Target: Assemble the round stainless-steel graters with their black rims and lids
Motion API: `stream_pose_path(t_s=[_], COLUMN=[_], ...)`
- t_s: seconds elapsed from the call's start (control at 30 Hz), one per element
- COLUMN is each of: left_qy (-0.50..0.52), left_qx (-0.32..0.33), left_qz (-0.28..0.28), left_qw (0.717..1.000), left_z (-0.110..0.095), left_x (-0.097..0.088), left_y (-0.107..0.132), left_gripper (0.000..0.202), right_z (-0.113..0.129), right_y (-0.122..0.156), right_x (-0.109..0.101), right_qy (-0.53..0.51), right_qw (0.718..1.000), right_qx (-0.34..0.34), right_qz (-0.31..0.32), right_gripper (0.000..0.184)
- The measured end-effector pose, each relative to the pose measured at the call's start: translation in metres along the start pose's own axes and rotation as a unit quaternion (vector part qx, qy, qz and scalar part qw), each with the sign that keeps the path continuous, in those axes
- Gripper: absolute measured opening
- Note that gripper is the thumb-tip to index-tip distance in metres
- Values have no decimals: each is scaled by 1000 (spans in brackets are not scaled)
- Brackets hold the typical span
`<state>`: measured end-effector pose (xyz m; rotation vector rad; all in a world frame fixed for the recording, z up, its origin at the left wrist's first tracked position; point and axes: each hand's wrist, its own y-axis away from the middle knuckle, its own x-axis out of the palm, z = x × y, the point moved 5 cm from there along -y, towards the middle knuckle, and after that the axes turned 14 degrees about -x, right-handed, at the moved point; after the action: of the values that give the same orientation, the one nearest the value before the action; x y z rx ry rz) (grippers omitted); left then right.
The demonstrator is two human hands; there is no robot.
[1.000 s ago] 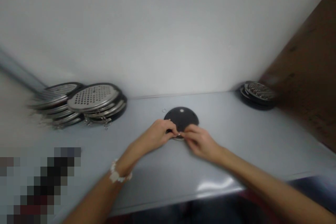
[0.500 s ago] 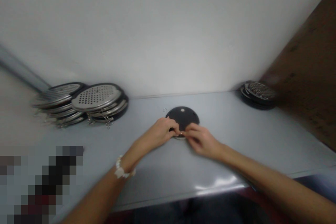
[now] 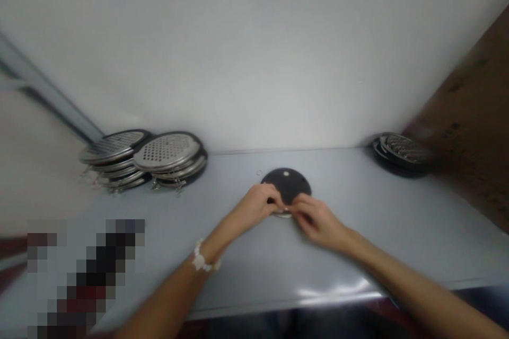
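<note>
A black round disc (image 3: 292, 183) with a pale spot near its far edge lies on the grey table, a lighter rim showing under its near side. My left hand (image 3: 264, 201), below a wrist with a white bracelet (image 3: 199, 258), is closed in a pinch at the disc's near edge. Facing it, my right hand (image 3: 316, 217) pinches at the same spot, fingertips almost meeting the left ones. Something tiny and shiny shows between them, too small and blurred to name. A small thin ring (image 3: 259, 172) lies just left of the disc.
Two stacks of round metal graters with black rims stand at the left, the nearer-to-middle stack (image 3: 169, 151) beside the farther one (image 3: 113, 148). Small metal fittings hang from their fronts. More graters (image 3: 403, 153) sit at the right by a brown board (image 3: 469, 116). A wall (image 3: 254, 63) rises behind.
The whole view has shifted, so everything appears farther right and slightly lower. Both hands stay pinched at the disc's near edge, with little visible change in their grip.
</note>
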<state>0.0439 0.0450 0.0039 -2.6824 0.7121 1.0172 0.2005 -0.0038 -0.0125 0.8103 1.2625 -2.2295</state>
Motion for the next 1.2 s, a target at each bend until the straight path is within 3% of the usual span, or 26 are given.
stream_pose_path(t_s=[0.2,0.37,0.53,0.67,0.77,0.87,1.0,1.2], left_qy=[23,87,-2,-59,-86,-101,-106,-73], left_qx=[-54,-46,-114,-140,-156,-180,-215,-228], left_qz=[2,15,-152,-198,-181,-154,-105,-73], left_qw=[998,995,982,968,967,966,965,968], left_z=[6,13,40,60,70,78,85,73], left_x=[2,-6,-37,-49,-50,-52,-57,-62], left_y=[-1,5,-10,-32,-48,-61,-72,-66], left_gripper=[11,8,20,23,19,11,5,9], right_z=[0,11,38,53,37,5,-36,-60], right_y=[4,10,5,-7,-27,-45,-50,-29], right_x=[-3,-4,9,10,-7,-23,-25,-16], right_qy=[28,126,185,119,75,22,-33,-98], right_qw=[999,988,964,962,987,997,971,945], right_qx=[-16,-90,-181,-228,-138,-2,142,218], right_qz=[22,20,55,90,28,-72,-188,-223], right_gripper=[25,27,24,25,25,20,16,15])
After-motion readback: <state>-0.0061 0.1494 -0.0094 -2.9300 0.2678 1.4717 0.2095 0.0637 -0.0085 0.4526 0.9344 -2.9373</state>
